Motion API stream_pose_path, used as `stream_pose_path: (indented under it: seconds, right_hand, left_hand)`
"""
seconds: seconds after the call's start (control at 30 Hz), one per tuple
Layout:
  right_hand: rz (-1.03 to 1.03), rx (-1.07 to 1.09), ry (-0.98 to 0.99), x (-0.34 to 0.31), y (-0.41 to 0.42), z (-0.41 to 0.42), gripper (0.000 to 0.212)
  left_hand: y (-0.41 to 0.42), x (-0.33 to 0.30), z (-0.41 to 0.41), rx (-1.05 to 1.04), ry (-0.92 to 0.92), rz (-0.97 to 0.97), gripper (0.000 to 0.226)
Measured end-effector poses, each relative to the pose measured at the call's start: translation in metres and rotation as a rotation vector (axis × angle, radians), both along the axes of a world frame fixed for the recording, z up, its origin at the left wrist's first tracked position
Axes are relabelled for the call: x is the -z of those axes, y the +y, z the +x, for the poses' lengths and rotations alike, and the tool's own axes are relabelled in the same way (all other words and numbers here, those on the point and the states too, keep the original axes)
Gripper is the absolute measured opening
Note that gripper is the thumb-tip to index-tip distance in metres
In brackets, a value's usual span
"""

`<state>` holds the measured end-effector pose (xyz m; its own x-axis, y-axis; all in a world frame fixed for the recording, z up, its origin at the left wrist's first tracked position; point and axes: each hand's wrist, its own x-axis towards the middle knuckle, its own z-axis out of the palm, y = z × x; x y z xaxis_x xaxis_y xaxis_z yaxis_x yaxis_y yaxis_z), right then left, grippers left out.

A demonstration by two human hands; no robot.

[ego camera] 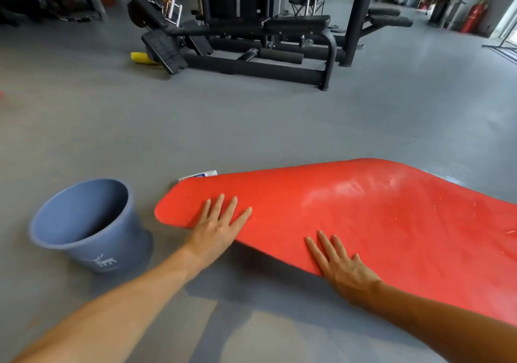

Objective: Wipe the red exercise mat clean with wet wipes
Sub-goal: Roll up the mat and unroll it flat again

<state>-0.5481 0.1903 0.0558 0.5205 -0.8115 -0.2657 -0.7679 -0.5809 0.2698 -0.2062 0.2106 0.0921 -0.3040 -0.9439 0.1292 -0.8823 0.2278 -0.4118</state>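
Observation:
The red exercise mat (363, 217) lies on the grey floor and runs off the right edge of the view. Pale scuffs and specks mark its surface toward the right. My left hand (216, 227) rests flat on the mat's near left corner, fingers straight and spread. My right hand (338, 264) presses flat on the mat's near edge, fingers straight. Neither hand holds anything. A white packet of wet wipes (199, 174) peeks out from behind the mat's far left corner, mostly hidden by it.
A blue plastic bin (89, 225) stands on the floor just left of the mat. A black gym machine (251, 44) with a yellow object (141, 58) beside it stands farther back. Red fire extinguishers (474, 17) are at the far right. Grey floor lies between.

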Motion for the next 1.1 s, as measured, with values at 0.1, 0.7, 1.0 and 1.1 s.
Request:
stream_pose_path:
  seconds: [0.1,0.7,1.0,1.1]
  right_hand:
    - [0.14,-0.087,0.054,0.018,0.02,-0.005,0.088]
    - [0.202,-0.003,-0.115,0.065,0.037,0.018,0.097]
    - [0.183,0.133,-0.246,0.092,0.031,0.034,0.083]
    - [0.154,0.081,-0.29,0.098,0.038,0.047,0.066]
  left_hand:
    - [0.036,0.042,0.003,-0.041,0.014,0.14,0.068]
    - [0.059,0.083,-0.001,-0.096,0.054,0.625,0.086]
    - [0.094,0.107,0.001,-0.082,0.058,0.786,0.082]
    - [0.108,0.119,0.0,-0.066,0.077,0.899,0.083]
